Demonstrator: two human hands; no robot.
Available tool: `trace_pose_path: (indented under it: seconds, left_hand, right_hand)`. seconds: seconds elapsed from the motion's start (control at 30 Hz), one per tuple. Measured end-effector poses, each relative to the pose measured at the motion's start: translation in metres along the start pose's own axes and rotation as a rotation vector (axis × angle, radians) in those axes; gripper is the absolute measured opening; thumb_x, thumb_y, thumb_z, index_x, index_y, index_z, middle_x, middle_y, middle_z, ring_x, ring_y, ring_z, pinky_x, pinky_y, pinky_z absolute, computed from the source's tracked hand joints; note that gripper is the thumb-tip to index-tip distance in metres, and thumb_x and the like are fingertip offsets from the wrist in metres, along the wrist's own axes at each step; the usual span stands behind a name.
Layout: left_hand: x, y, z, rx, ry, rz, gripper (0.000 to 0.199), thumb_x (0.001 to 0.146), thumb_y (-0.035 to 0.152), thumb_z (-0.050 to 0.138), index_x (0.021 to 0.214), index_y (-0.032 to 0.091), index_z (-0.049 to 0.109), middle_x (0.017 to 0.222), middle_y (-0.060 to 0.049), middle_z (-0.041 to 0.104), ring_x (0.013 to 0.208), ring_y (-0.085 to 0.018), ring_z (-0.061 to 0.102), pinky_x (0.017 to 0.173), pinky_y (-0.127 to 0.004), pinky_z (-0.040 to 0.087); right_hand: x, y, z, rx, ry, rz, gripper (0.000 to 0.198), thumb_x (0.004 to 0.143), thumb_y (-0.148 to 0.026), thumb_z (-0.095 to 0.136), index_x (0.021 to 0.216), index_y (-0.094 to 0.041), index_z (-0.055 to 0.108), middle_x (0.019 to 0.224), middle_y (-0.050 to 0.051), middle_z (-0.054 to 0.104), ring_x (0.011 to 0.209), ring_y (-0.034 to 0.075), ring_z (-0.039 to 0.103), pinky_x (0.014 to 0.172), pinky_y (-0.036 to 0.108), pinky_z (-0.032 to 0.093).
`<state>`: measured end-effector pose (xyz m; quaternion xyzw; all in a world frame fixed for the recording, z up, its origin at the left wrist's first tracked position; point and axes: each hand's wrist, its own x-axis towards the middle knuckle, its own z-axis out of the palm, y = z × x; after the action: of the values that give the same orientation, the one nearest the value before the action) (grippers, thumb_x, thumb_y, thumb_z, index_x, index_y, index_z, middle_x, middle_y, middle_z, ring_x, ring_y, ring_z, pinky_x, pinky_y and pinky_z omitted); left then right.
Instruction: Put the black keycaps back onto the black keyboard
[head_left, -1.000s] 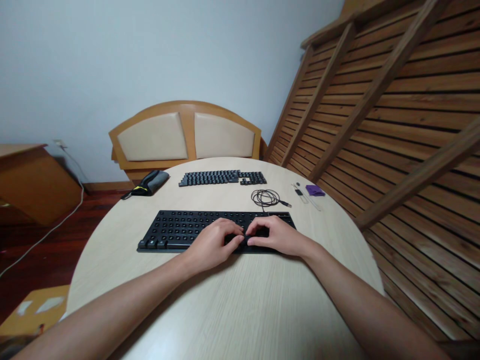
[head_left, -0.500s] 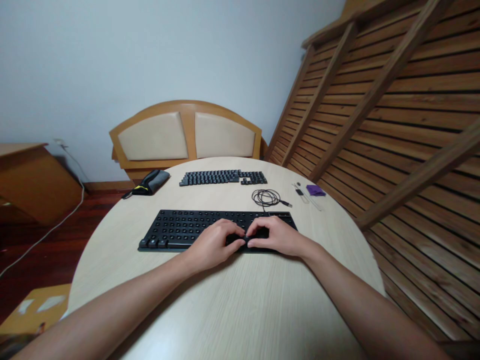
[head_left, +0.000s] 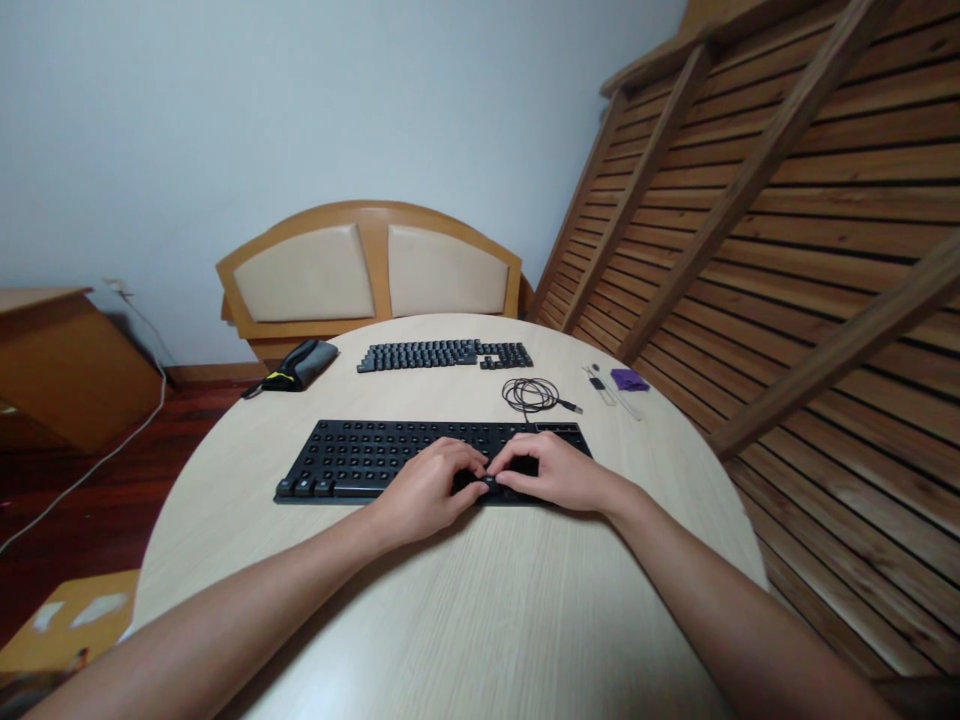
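Observation:
A black keyboard (head_left: 360, 458) lies across the table before me, most of its switches bare. Caps are seated along its bottom row at the left, beside the long space bar. My left hand (head_left: 429, 488) rests over the right half of the board, thumb and fingertips drawn together at a small dark keycap (head_left: 490, 480) in the front row. From the other side my right hand (head_left: 551, 470) pinches at the same keycap, its thumb and forefinger almost meeting the left ones. The fingers cover part of the cap and the switches beneath.
Removed keycaps (head_left: 420, 355) stand in rows at the back of the round table (head_left: 450, 610). A coiled USB cable (head_left: 531, 396) lies behind the keyboard. To the right are a small wire tool (head_left: 598, 384) and a purple cloth (head_left: 628, 380); a dark pouch (head_left: 301, 366) is at the left.
The hands stay at the same spot on the keyboard, with the fingers shifting only slightly around the keycap. The whole view has moved a little.

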<state>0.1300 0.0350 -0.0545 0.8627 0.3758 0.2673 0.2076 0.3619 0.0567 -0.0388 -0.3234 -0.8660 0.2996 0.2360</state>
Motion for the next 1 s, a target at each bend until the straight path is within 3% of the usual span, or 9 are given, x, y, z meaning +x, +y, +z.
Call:
trace_pose_path:
  seconds: [1.0]
  left_hand:
    - [-0.0001,0.0016,0.0033,0.019,0.005,-0.025,0.007,0.09,0.023,0.064,0.094,0.019,0.069,0.108,-0.007,0.071,0.107,-0.024,0.062,0.095,-0.04,0.05]
  right_hand:
    - [-0.0003,-0.0006,0.0002,-0.067,-0.013,-0.01,0.007,0.085,-0.026,0.073,0.091,-0.022,0.075,0.09,0.003,0.073,0.09,0.019,0.066,0.084,0.033,0.048]
